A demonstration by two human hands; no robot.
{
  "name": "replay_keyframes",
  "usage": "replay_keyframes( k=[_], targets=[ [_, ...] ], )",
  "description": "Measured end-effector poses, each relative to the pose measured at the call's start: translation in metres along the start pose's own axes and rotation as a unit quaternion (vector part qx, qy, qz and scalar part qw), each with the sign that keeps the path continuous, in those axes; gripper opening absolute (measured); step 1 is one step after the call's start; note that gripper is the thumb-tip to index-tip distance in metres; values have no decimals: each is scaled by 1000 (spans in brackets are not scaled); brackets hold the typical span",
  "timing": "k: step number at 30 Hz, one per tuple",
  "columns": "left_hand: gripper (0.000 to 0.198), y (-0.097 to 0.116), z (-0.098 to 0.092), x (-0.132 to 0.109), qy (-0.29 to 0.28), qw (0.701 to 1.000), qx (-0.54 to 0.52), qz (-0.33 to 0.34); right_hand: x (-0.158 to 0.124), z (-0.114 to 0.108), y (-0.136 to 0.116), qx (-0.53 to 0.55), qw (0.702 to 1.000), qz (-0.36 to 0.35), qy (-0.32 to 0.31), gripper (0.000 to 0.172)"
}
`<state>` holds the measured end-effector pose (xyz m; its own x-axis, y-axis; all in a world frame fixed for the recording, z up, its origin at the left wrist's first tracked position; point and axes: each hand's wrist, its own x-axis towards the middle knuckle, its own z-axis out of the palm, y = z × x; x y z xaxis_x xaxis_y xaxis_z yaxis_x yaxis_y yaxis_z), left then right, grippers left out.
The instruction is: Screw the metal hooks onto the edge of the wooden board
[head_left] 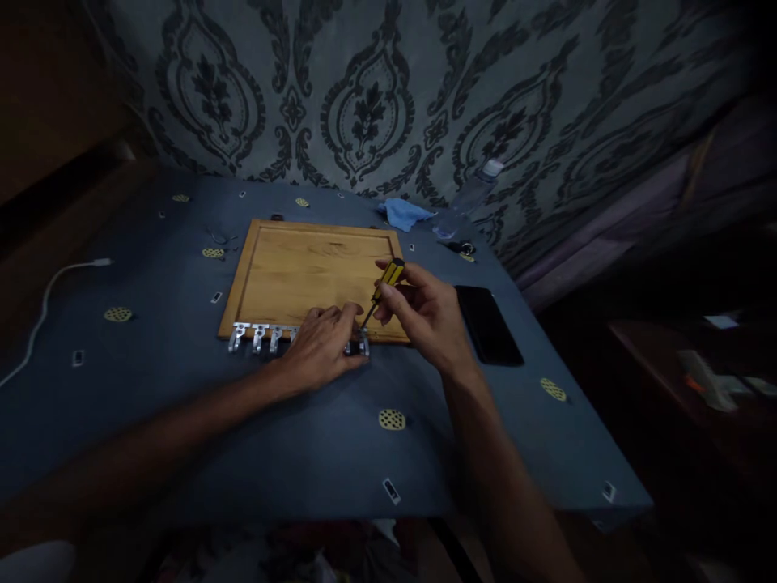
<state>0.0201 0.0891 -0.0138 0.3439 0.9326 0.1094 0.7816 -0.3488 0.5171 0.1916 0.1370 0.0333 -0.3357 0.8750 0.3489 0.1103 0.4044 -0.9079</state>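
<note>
A wooden panel (pixel 316 267) with a raised rim lies flat on the table. Along its near edge sits a row of silver metal hooks (pixel 258 336); my left hand covers the middle of the row. My left hand (pixel 319 344) rests over the panel's edge, its thumb and forefinger closed around the rightmost metal hook (pixel 364 344). In my right hand (pixel 428 312) is a screwdriver (pixel 388 279) with a yellow and black handle, held tilted. Its shaft slants down and its tip meets the top of that hook, though the screw itself is too small to make out.
Right of the panel lies a black phone (pixel 489 324). Behind it are a clear plastic bottle (pixel 470 198), a blue cloth (pixel 405 214) and a small dark item (pixel 458 247). A white cable (pixel 45 304) runs across the left of the blue-covered table (pixel 182 405). Patterned fabric hangs behind.
</note>
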Motion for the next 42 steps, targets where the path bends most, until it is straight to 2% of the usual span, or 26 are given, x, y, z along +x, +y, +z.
replay_keyframes(
  k=[2, 6, 12, 14, 30, 42],
  targets=[
    [54, 0, 0, 1, -1, 1000, -1, -2, -1, 1, 1, 3, 1000, 3, -4, 37],
    [51, -1, 1, 1, 3, 1000, 7, 1, -2, 6, 5, -1, 1000, -8, 25, 36],
    [55, 0, 1, 0, 13, 1000, -5, 3, -2, 7, 5, -14, 991, -31, 127, 39],
    [57, 0, 0, 0, 8, 1000, -7, 2, -2, 6, 5, -17, 989, -36, 141, 39],
    [56, 3, -4, 1, -8, 1000, -8, -6, -4, 4, 11, -74, 991, -40, 107, 38],
    [51, 5, -5, 2, -14, 1000, -2, -16, -5, 12, 14, -47, 994, -38, 96, 39]
  ],
)
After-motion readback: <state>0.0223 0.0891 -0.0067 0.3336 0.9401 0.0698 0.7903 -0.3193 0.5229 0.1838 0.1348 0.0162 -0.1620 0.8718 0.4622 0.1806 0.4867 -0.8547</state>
